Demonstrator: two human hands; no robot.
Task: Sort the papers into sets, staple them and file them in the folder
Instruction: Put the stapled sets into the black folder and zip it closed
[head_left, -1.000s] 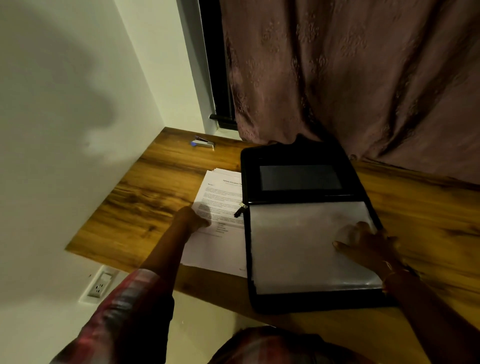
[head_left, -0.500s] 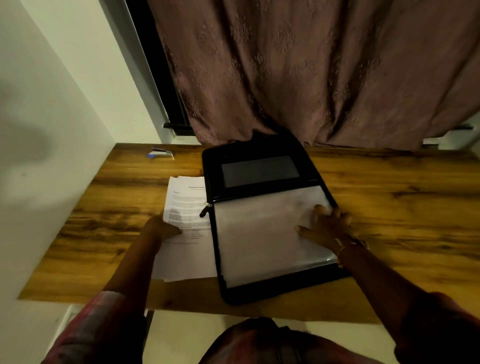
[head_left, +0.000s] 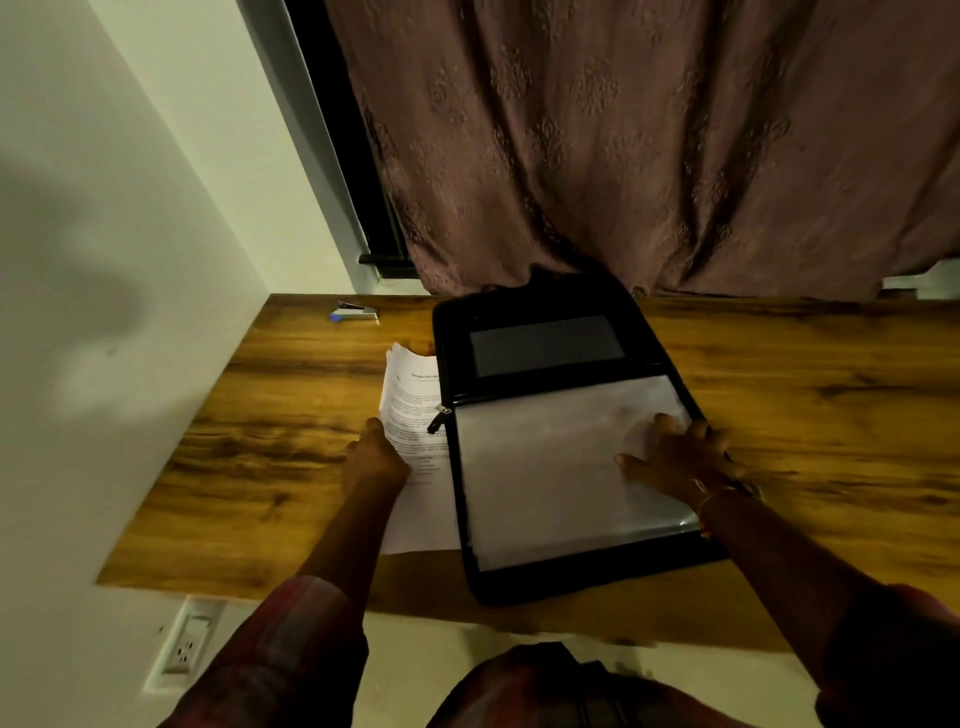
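Working at an open folder (head_left: 545, 306) with papers (head_left: 413, 410) alongside.
Presses right hand (head_left: 680, 457) flat, fingers spread wide, on the clear sleeve (head_left: 540, 467) near the folder's 3 o'clock edge. Rests left hand (head_left: 376, 457) on the papers' 9 o'clock edge; cannot tell whether fingers grip the sheets. Keeps papers on the desk (head_left: 260, 441), touching the folder's 9 o'clock side, far corner curled up. Leaves stapler (head_left: 356, 310) at the desk's 11 o'clock corner, well apart.
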